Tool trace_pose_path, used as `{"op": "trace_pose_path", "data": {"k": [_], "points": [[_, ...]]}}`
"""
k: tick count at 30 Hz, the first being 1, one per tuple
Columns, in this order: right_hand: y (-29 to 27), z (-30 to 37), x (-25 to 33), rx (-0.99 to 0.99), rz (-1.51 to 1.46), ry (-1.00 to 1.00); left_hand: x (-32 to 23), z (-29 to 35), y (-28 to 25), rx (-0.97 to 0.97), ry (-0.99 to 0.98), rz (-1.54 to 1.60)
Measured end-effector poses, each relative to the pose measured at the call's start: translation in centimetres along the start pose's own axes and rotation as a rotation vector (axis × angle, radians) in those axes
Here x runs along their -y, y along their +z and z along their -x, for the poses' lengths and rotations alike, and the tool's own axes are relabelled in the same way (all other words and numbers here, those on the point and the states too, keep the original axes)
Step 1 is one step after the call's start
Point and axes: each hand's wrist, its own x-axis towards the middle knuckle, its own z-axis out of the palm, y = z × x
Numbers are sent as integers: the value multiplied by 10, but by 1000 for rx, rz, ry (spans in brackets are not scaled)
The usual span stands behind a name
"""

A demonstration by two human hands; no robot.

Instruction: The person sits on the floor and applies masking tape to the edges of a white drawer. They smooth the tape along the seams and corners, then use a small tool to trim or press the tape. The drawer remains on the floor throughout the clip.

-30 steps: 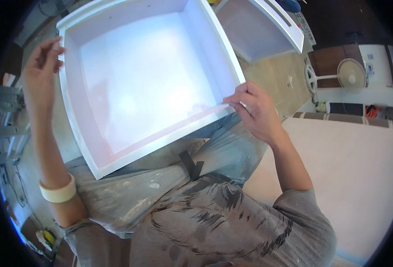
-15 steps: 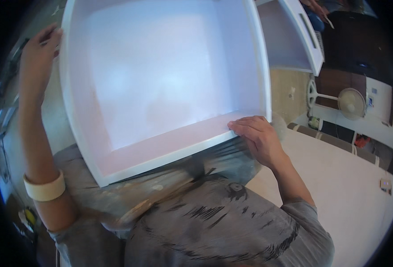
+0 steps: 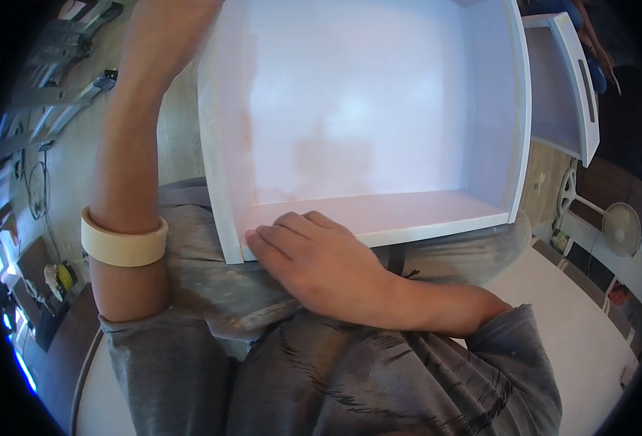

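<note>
A white open drawer box (image 3: 437, 234) lies across my lap, its hollow side up and its bottom panel bright with reflected light. My right hand (image 3: 313, 254) reaches across to the near left corner, its fingers hooked over the near wall's rim. Along the left side my left hand (image 3: 179, 25) stretches to the far left corner; the picture's upper edge cuts off its fingers, so its grip is hidden. A cream roll of masking tape (image 3: 124, 243) sits around my left forearm like a bracelet.
A second white drawer (image 3: 586, 102) with a dark handle slot stands at the far right, near another person's hand (image 3: 604, 62). A white pedestal fan (image 3: 621, 229) is below it. Metal frames (image 3: 74, 109) and a cable (image 3: 39, 185) lie on the floor at left.
My right hand has moved along the near rim from the right corner to the left one. My left hand has gone farther out. The drawer box now appears more to the right and turned slightly.
</note>
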Motion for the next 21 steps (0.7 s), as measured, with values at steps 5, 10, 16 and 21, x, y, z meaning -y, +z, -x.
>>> {"op": "trace_pose_path", "data": {"k": [5,10,16,21], "points": [[-46,65,-22,48,177,210,54,-39,-26,329,-286,328],[-81,97,-32,98,295,329,-2,0,-14,100,-53,77],[-15,13,1,122,89,86,8,-9,-3,69,-13,9],[-17,19,-6,104,65,70,12,-10,-4,97,-80,55]]}}
